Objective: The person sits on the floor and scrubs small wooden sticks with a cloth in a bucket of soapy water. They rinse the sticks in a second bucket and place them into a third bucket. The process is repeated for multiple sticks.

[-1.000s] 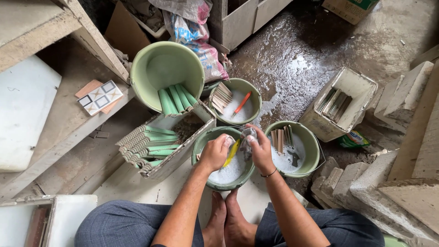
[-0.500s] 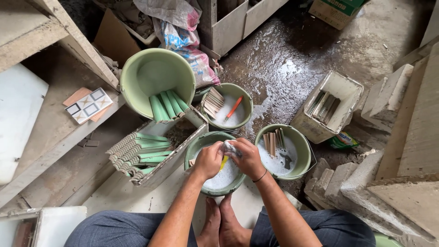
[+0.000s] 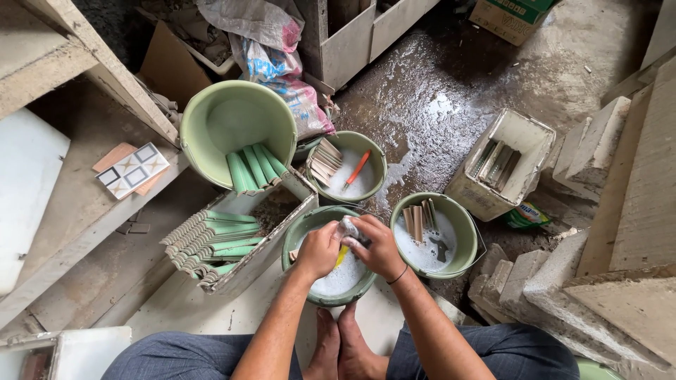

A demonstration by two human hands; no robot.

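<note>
Over the soapy green bucket (image 3: 298, 238): left hand (image 3: 318, 250); right hand (image 3: 377, 246); small pale piece (image 3: 348, 226) between them

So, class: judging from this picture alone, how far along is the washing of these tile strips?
Looks done: green strips stacked in the tray. In hand: both hands, left hand and right hand, scrub a piece over the soapy bucket. Seemingly left: strips soaking in the right bucket and the far bucket.

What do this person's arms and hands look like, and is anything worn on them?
Both forearms are bare, with no sleeves or gloves showing. The left hand wears nothing visible. The right hand has a thin dark band around its wrist. No rings can be made out.
</note>
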